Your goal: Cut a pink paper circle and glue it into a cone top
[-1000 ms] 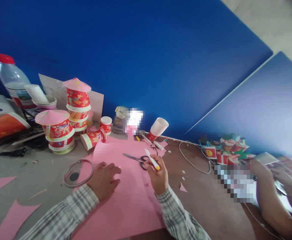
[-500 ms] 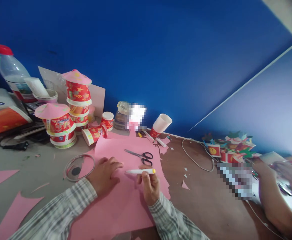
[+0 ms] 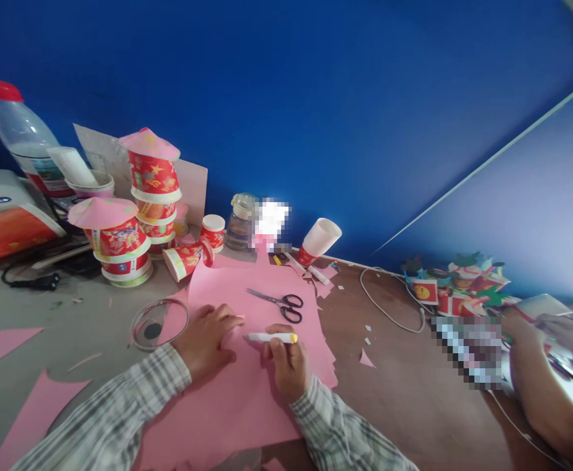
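A large pink paper sheet (image 3: pixel 227 405) lies in front of me. My left hand (image 3: pixel 207 340) presses on it, the thumb apart from the fingers. My right hand (image 3: pixel 289 366) grips a white marker (image 3: pixel 264 337) with a yellow end, held almost level just above the paper, its tip pointing left towards my left hand. Whether the tip touches the sheet, I cannot tell. Black-handled scissors (image 3: pixel 279 301) rest on the paper beyond the marker, blades pointing up and left. Beside my left wrist is a coiled grey cable (image 3: pixel 134 324).
Stacked red paper cups with pink cone tops (image 3: pixel 120 239) stand at the left, near a red-capped bottle (image 3: pixel 26 134). A glass jar (image 3: pixel 240 222) and a tilted paper cup (image 3: pixel 320 239) are behind the sheet. Pink scraps (image 3: pixel 46 418) litter the table. Another person's arms (image 3: pixel 541 379) are at the right.
My right hand has shifted slightly left with the marker, bringing it closer to my left hand. The left hand stays in place on the paper. The view has moved a little.
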A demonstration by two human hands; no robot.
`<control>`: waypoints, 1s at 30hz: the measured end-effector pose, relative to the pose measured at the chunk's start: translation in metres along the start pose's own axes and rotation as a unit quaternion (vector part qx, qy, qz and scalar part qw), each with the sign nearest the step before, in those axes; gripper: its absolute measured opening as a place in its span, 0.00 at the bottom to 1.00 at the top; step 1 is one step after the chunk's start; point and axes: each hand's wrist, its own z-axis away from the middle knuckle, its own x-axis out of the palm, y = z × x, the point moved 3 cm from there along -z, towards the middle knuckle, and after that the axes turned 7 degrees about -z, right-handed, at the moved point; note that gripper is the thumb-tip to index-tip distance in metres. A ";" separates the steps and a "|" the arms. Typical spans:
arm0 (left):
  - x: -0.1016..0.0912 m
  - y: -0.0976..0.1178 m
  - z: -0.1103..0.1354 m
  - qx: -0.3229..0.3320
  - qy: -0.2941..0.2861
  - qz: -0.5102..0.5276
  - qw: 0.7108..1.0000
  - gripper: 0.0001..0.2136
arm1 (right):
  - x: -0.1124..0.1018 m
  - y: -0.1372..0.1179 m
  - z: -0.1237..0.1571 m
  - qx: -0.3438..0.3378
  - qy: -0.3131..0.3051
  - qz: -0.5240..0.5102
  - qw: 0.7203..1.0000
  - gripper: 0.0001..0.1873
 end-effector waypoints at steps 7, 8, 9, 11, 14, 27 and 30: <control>-0.001 0.002 0.000 -0.001 0.000 0.000 1.000 0.28 | 0.001 -0.003 -0.001 0.003 -0.005 0.035 0.999 0.09; -0.002 0.002 0.000 -0.003 0.000 0.000 1.000 0.28 | 0.001 -0.004 -0.001 0.003 -0.004 0.040 0.999 0.09; -0.002 0.003 0.000 -0.004 0.000 0.000 1.000 0.28 | 0.001 -0.004 -0.001 0.001 -0.004 0.047 0.999 0.09; -0.003 0.004 0.001 -0.002 0.000 0.001 1.000 0.28 | 0.002 -0.005 -0.001 -0.006 -0.004 0.064 0.998 0.10; -0.003 0.004 0.001 -0.003 0.000 -0.002 1.000 0.28 | 0.001 -0.005 -0.001 -0.036 -0.001 0.098 0.995 0.10; -0.002 0.003 0.002 -0.003 0.006 -0.019 1.000 0.28 | 0.008 -0.017 -0.011 -0.129 -0.016 0.217 0.968 0.08; -0.001 0.003 0.003 0.000 0.008 -0.020 1.000 0.29 | 0.008 -0.021 -0.011 -0.144 0.004 0.212 0.966 0.08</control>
